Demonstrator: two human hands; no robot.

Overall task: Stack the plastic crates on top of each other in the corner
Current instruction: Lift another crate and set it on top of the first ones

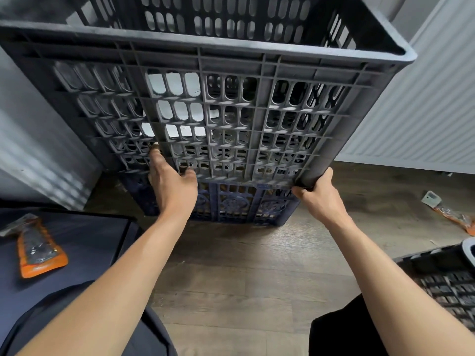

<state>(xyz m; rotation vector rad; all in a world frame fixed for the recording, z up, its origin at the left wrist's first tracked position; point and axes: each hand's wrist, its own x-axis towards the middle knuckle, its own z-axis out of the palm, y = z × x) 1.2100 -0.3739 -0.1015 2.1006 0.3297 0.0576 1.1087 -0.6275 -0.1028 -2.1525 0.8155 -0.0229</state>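
Note:
A large grey slotted plastic crate [257, 60] fills the upper half of the view, tilted with its open top facing away from me. It rests on a lower dark blue crate [231, 205] that stands on the floor in the corner. My left hand [171, 186] presses flat against the grey crate's near wall, with fingertips in its slots. My right hand [317, 190] grips the grey crate's bottom right corner. Another black crate [444, 281] lies on the floor at the right edge, partly cut off.
White ribbed wall panels [416, 119] close the corner on the right and left. A dark surface [84, 242] at the left carries an orange packet [38, 249]. Another orange packet [452, 214] lies on the wooden floor [244, 265] at the right.

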